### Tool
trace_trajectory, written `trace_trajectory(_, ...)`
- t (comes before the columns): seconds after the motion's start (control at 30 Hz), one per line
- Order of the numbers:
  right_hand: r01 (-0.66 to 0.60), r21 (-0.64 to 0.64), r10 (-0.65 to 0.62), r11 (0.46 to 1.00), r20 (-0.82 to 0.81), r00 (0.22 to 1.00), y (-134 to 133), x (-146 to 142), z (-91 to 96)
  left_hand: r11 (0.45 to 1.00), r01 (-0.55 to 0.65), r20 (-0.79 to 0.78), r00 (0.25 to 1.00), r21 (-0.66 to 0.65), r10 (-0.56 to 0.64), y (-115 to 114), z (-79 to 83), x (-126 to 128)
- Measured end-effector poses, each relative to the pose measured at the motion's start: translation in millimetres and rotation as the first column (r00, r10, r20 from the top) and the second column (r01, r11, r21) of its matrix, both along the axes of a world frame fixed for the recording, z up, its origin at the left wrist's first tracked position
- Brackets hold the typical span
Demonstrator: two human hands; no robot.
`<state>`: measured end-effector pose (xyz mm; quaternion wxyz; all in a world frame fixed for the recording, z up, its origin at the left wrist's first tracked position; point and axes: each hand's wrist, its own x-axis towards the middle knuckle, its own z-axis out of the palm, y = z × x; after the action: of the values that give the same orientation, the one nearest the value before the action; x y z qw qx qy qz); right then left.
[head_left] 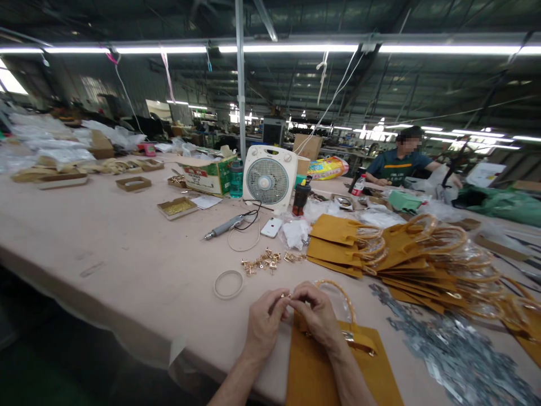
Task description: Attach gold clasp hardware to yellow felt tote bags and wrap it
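My left hand (266,321) and my right hand (315,313) meet at the fingertips near the table's front edge. Both are closed in a pinch on a small gold-coloured metal fitting (285,295), mostly hidden by the fingers. Beneath my right hand and forearm lies a mustard-yellow bag panel (313,366) with a looped handle (344,296) wrapped in clear plastic. A shiny metal piece (347,336) shows on the panel beside my right wrist. Just beyond my hands is a loose pile of gold-coloured fittings (264,262).
Stacked yellow bag panels with handles (418,265) and a heap of flat grey metal pieces (460,349) lie to the right. A tape ring (229,284), an electric screwdriver (224,226), a phone (271,227) and a fan (270,177) stand or lie ahead. A co-worker (401,160) sits across the table.
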<state>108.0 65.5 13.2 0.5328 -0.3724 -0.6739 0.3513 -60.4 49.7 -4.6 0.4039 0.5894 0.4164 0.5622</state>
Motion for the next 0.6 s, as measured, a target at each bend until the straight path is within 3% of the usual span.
trace_trajectory(0.1, 0.006, 0.011, -0.006, 1.0, 0.008, 1.0, 0, 1, 0.6, 1.0, -0.003, 0.004, 1.0, -0.012, 0.003, 1, 2.2, 0)
trace_trajectory(0.27, -0.028, -0.119, 0.025, 0.993, -0.029, 0.999, -1, 3, 6.5, 0.998, -0.015, 0.005, 1.0, 0.067, 0.015, 2, 5.7, 0)
trace_trajectory(0.6, -0.08, -0.12, 0.075, 0.989, -0.047, 0.996, 3, 8, 1.4, 0.983, -0.003, -0.063, 0.998, 0.186, 0.015, 2, -4.8, 0)
